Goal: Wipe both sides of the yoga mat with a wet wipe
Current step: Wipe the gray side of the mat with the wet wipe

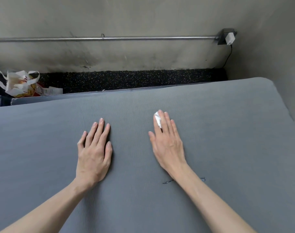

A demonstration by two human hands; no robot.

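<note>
Mat, grey and ribbed, lies spread flat across the floor below my view, its far edge near a concrete wall. My left hand presses flat on it, fingers straight and together. My right hand lies flat too, fingers straight, pinning a bunched white wipe to the mat. A plastic bag sits at far left beyond the mat.

Both hands flat on yoga mat: left hand mid-mat; right hand beside it, over wet wipe. Plastic bag beyond mat's far-left edge.
</note>
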